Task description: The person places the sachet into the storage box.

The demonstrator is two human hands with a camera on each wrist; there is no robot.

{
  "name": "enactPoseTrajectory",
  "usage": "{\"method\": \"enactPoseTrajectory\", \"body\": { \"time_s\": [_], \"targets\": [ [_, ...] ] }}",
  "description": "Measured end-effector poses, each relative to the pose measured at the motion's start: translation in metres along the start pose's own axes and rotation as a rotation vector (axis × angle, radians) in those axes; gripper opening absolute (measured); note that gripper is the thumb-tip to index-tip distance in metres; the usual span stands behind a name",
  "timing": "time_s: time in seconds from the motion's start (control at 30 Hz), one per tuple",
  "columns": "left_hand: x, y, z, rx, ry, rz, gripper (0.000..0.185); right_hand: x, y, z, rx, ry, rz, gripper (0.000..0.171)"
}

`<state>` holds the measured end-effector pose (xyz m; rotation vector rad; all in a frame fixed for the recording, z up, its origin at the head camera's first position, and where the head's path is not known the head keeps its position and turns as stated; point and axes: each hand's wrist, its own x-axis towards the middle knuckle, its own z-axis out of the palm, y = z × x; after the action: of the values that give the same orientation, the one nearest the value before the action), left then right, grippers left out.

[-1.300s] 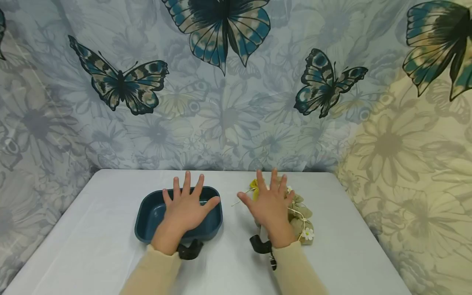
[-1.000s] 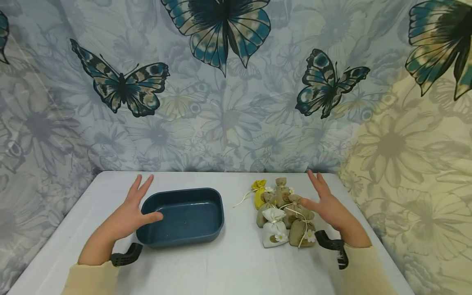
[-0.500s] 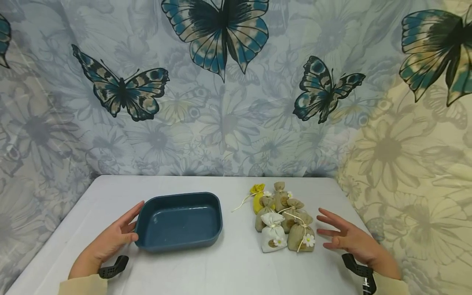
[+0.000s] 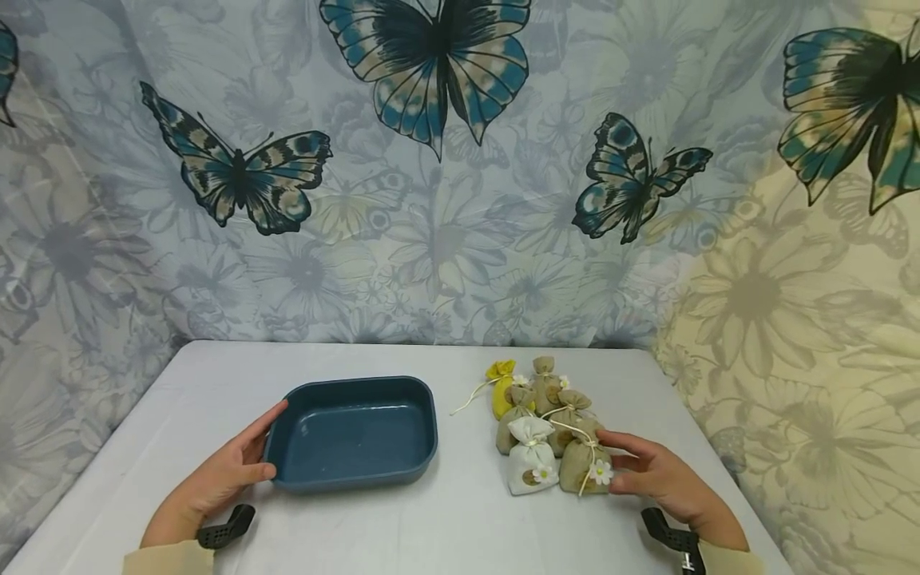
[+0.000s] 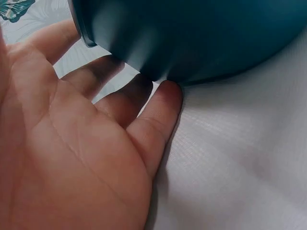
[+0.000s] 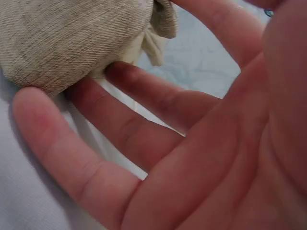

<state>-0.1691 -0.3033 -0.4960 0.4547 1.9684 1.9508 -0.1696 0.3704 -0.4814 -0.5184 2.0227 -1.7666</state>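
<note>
A dark teal rectangular dish [image 4: 352, 431] stands on the left half of the table. At its left end my left hand [image 4: 219, 479] lies alongside, and in the left wrist view extended fingertips touch the dish's wall [image 5: 192, 38]. To the right sits a cluster of small drawstring sachets: a white one [image 4: 532, 473] in front, a yellow one [image 4: 501, 402] at the back left, and several beige ones. My right hand [image 4: 664, 479] reaches the front-right beige sachet [image 4: 578, 465], which has a white flower. In the right wrist view, outstretched fingertips touch this sachet's cloth [image 6: 67, 38].
A white cloth covers the table [image 4: 446, 527], whose back edge meets a hanging fabric backdrop [image 4: 446, 263] printed with butterflies and flowers. The yellow sachet's loose string [image 4: 469, 399] trails leftward. Dark wrist-worn cameras [image 4: 228, 527] sit below both hands.
Both hands, first spread in front over the dish and sachets, have moved apart and down. The left reached the dish's left end; the right came back leftward to the sachets. Dish and sachets stayed put.
</note>
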Motion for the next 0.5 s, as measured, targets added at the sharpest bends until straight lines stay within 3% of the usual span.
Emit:
{"method": "enactPoseTrajectory", "body": {
  "time_s": [0.27,0.5],
  "targets": [
    [0.0032,0.0046,0.0030,0.046,-0.011,0.011,0.095,-0.0015,-0.0010,0.0017,0.020,0.001,-0.001,0.056],
    [0.0040,0.0023,0.0064,0.036,-0.034,0.014,0.104,0.0028,-0.0059,0.0068,-0.150,-0.018,-0.022,0.051]
  ]
}}
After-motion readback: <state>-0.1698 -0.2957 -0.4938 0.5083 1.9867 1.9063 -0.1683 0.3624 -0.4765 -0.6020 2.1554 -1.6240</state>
